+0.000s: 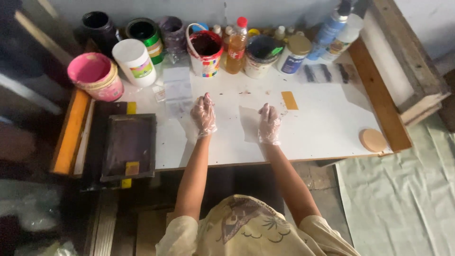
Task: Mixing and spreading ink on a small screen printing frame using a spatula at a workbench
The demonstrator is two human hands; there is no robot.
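Both my hands wear thin clear plastic gloves and rest over a white table top (327,128). My left hand (203,115) lies flat with fingers stretched out, holding nothing. My right hand (268,124) is loosely curled, its fingers on the edge of a clear plastic sheet (248,124) lying on the table. A small yellow rectangular piece (289,100) lies just right of my right hand. Whether the right hand grips the sheet is unclear.
Paint tubs and bottles line the back edge: a pink bucket (94,75), a white jar (134,61), a bucket of dark red paint (205,51), an orange bottle (236,46). A dark framed screen (129,146) lies left. A round wooden disc (372,140) sits near the right wooden frame (379,102).
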